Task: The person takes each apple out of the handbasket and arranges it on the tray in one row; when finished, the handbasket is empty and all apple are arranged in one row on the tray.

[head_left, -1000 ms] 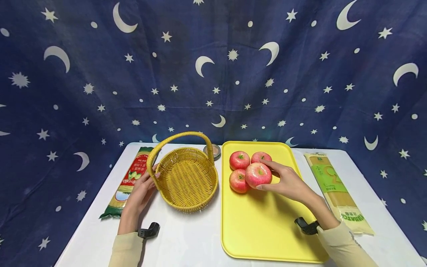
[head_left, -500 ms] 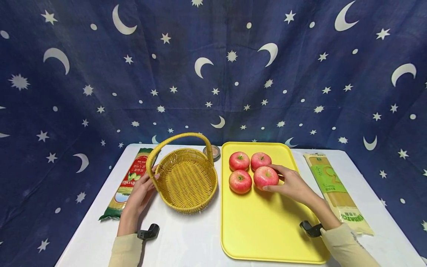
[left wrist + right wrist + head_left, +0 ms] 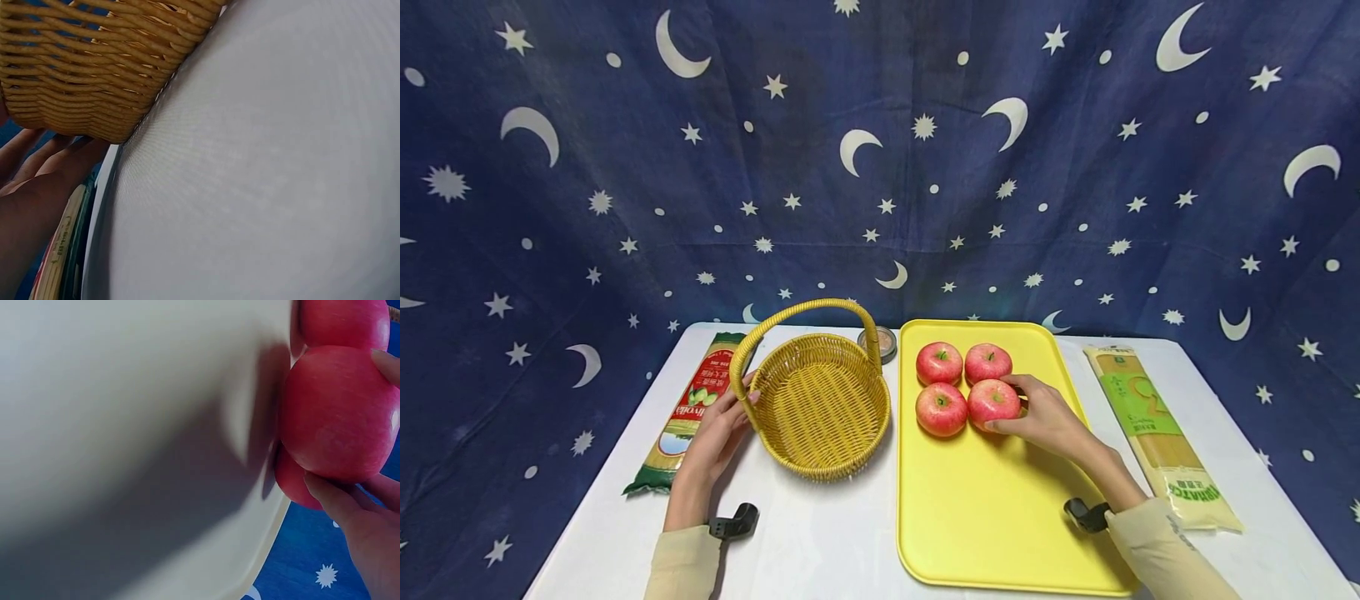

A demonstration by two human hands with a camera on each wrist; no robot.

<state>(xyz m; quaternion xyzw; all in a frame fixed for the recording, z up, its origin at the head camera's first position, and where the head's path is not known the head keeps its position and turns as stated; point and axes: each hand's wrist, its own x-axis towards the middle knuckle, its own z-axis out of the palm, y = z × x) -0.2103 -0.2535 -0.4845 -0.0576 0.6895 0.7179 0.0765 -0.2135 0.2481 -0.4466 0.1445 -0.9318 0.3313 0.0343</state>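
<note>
In the head view my right hand [image 3: 1048,419] holds an apple [image 3: 994,401] at the near right of a square group of apples on the yellow tray [image 3: 1000,517]. The right wrist view shows my thumb and fingers [image 3: 340,503] on either side of this red apple [image 3: 337,415]. Whether it bears fully on the tray is hard to tell. My left hand [image 3: 718,433] touches the left side of the yellow wicker basket [image 3: 823,408], near its handle. From the left wrist, straight fingers [image 3: 59,156] lie against the woven wall [image 3: 94,81].
A red and green pasta packet [image 3: 688,408] lies left of the basket, partly behind my left arm. A green and yellow noodle packet [image 3: 1150,425] lies right of the tray. Behind the basket sits a small round container [image 3: 886,343]. A starry curtain [image 3: 880,167] hangs behind the table.
My right hand first moved the apple right and down, away from overlapping the others, then slightly left into the near right spot. My left hand and the basket stayed in place.
</note>
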